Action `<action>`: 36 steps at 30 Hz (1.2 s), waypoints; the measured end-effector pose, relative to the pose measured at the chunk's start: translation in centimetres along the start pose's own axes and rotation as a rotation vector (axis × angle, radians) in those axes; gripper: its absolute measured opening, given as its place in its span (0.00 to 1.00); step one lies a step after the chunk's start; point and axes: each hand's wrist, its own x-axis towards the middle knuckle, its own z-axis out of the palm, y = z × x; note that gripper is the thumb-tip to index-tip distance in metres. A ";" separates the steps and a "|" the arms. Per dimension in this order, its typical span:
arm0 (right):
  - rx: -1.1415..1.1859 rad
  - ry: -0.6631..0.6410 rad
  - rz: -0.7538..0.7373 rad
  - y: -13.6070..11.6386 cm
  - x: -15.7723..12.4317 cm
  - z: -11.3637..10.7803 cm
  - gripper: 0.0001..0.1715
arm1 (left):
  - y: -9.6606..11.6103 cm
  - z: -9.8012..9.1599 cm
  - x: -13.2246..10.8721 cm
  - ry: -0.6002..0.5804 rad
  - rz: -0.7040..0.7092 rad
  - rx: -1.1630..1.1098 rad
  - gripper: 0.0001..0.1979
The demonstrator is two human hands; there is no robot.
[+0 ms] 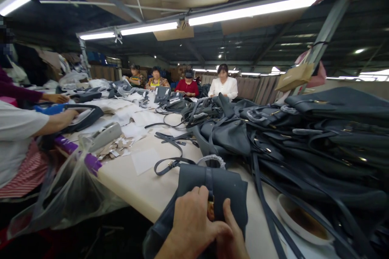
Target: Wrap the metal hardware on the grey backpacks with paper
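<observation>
A dark blue-grey handbag (227, 184) with a front flap lies at the near edge of the table. A strap runs down the middle of its flap to a gold-coloured clasp (210, 209). My left hand (192, 219) is closed on the flap beside the clasp, fingers curled over the strap. On the clasp's other side, my right hand (231, 230) grips the bag's front, its thumb up on the flap and its other fingers partly hidden. Behind the flap rises the bag's handle (212, 159), wrapped in pale covering. A thin strap (165, 166) loops off to the left.
A large heap of similar bags (306, 145) fills the right side. Under trailing straps sits a bowl of brown liquid (304, 218). Small card pieces (117, 147) and a plastic bag (73, 186) are at the left edge. A co-worker's arm (57, 121) reaches in; several people sit opposite.
</observation>
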 end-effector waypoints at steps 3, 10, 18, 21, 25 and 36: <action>0.134 0.040 0.113 1.2 0.7 -0.7 0.45 | -0.1 -0.4 0.5 -0.033 -0.054 0.081 0.24; 0.289 0.065 0.183 1.4 0.0 -1.2 0.38 | -0.8 -1.6 0.3 -0.102 -0.073 0.192 0.20; 0.491 0.020 0.278 -2.1 -1.8 2.4 0.31 | -2.6 -2.3 1.6 -0.190 0.092 0.062 0.11; 0.478 0.046 0.266 -2.3 -1.9 2.5 0.31 | -2.7 -2.7 1.4 -0.241 0.168 0.001 0.10; 0.402 0.126 0.254 -1.8 -1.9 2.1 0.31 | -1.6 -1.7 0.6 -0.125 0.083 0.187 0.23; 0.461 0.085 0.138 -1.9 -1.8 2.5 0.27 | -1.7 -1.7 1.6 -0.178 0.079 0.201 0.17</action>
